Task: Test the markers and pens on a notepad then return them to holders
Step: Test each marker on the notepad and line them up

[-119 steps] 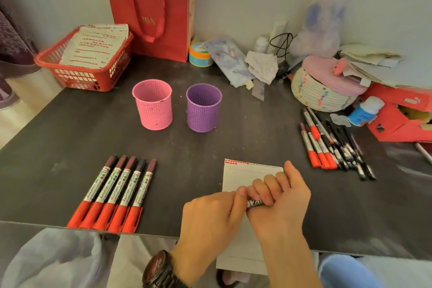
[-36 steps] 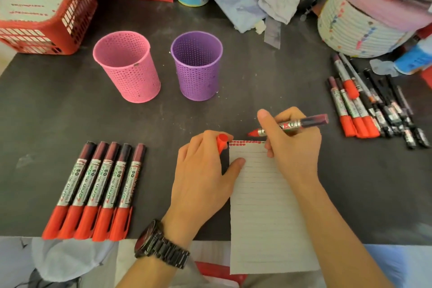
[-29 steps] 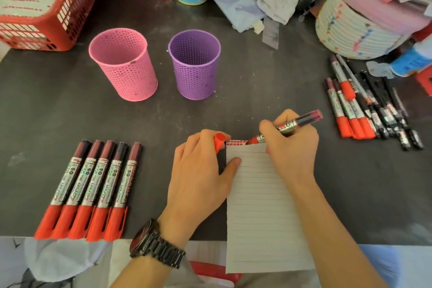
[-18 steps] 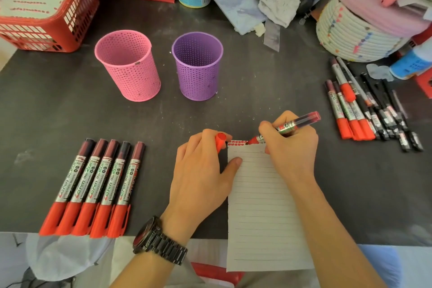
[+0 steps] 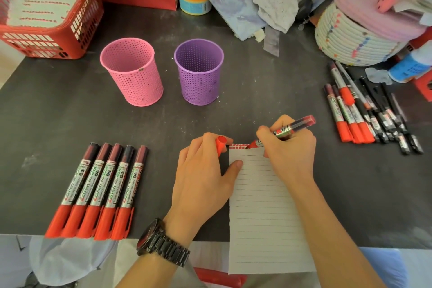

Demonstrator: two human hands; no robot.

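Red marker (image 5: 284, 130) uncapped, held in the right grip (image 5: 289, 152), a bare hand with fingers curled round the barrel. Barrel tilted, rear end pointing toward the right edge of the bench (image 5: 58, 112), tip down on the top margin of the notepad (image 5: 261, 206). Tip sits at the right end of a short row of red marks (image 5: 237, 146) along that margin. Notepad is lined, long side running front to back, lying at the middle of the front edge and overhanging it. Left grip (image 5: 203, 170) rests just beside the pad's left side, thumb laid on the paper near the top left corner, fingers curled round a red cap (image 5: 221, 145). Dark watch (image 5: 163, 243) on the left wrist. Five capped markers (image 5: 100, 189) lie side by side near the front left corner, red caps toward the front edge. Pink holder (image 5: 132, 72) and purple holder (image 5: 198, 72) stand upright, close together but apart, back of centre; nothing can be seen inside either. Mixed pile of markers and pens (image 5: 364, 114) lies by the right edge. Red basket (image 5: 46, 40) holding printed sheets sits at the back left corner, woven basket (image 5: 355, 37) at the back right.
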